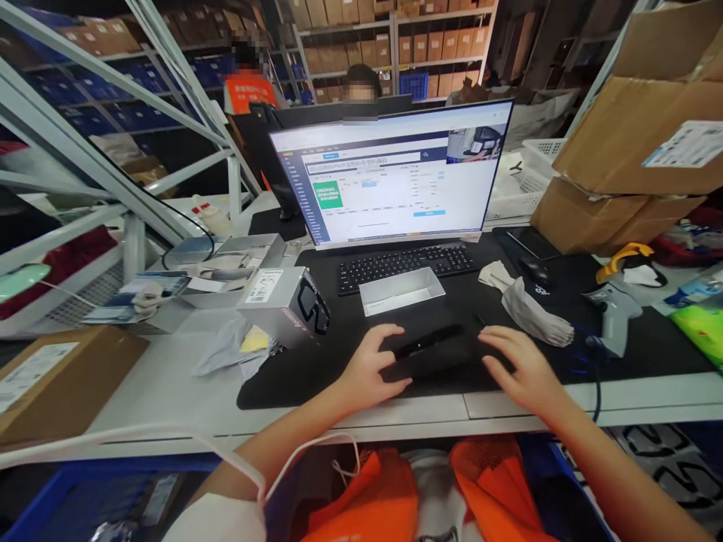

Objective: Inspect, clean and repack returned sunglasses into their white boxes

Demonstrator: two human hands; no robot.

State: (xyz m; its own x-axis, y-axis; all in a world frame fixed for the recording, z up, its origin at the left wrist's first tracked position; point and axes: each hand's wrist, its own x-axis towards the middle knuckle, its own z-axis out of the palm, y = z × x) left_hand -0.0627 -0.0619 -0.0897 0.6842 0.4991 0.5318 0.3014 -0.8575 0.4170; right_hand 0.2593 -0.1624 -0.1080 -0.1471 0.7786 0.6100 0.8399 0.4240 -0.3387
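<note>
Reaching over the black desk mat [316, 376] with both hands, you have the dark object [429, 343] between them, nearer to you than the keyboard [407, 269]. Your left hand [367, 370] is at the object's left end, thumb and fingers spread around it; can't tell if they actually grip, as object and mat are both black and the object is blurred. Your right hand [523, 370] is open, fingers apart and curved, off the object's right end, holding nothing visible. Exact type of the object: can't tell. Just on the near side of the keyboard sits the open pale tray [402, 292], beyond the object from you. Left of the keyboard, the grey printed box [285, 307] stands upright, with crumpled wrapping [234, 354] beside it. Right of the keyboard: the black mouse [535, 269], the pale gloves [531, 310] lying nearer to you than the mouse, and farther right the grey-white scanner [614, 316] with its cable running toward you. Behind the keyboard, the lit monitor [395, 181]; behind that, one person [361, 86], and another in an orange vest [251, 89] off to the left.
</note>
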